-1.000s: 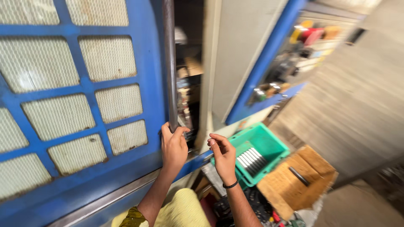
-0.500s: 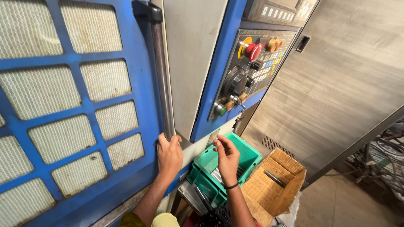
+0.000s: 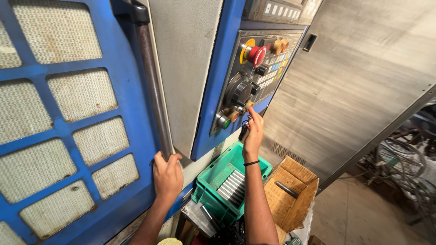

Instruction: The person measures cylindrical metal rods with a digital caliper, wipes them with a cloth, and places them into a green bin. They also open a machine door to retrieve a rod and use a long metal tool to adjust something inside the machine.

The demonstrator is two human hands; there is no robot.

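Since the earlier frame our right hand (image 3: 253,134) had risen from above the green bin (image 3: 213,179) to the panel (image 3: 254,68), its grip pinched narrow at a small knob (image 3: 248,105), while our left hand (image 3: 167,174) stayed closed around the bar (image 3: 154,86) on the blue door (image 3: 68,131).

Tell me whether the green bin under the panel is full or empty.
Partly full: the green bin holds one row of grey metal bars, with bare floor showing beside them.
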